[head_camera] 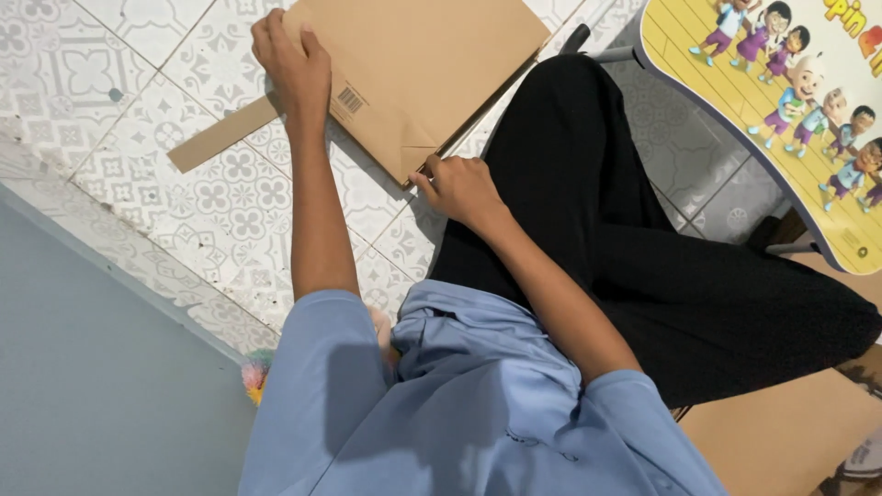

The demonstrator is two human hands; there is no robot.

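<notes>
Your left hand (294, 64) lay flat on the folded cardboard box (413, 69), palm down, fingers together and curled over its far edge near the printed barcode patch, pressing rather than clamping. Your right hand (459, 188) sat at the box's near corner, its grip half closed, fingertips pinching or touching the corner where a triangular fold showed; whether the thumb held the edge underneath could not be told. The cardboard box was flattened and lay on the patterned floor tiles (211, 193) in front of you, tilted across the tile lines, with its far part running out of view at the top. A narrow cardboard flap (220, 136) stuck out from beneath it on the left side, just past your left wrist, lying flat on the tiles. Your right knee, in black trousers (625, 230), rested just beside the box's right edge, touching or nearly touching it. You wore a light blue short-sleeved shirt (459, 395). To the right, beyond your leg, stood a small folding worktop (698, 64) with a yellow top printed with cartoon children and a dark rim, well apart from both hands. A pale blue wall (92, 367) met the tiles at the lower left, and a small colourful fluffy thing (254, 375) peeked out beside your left sleeve
</notes>
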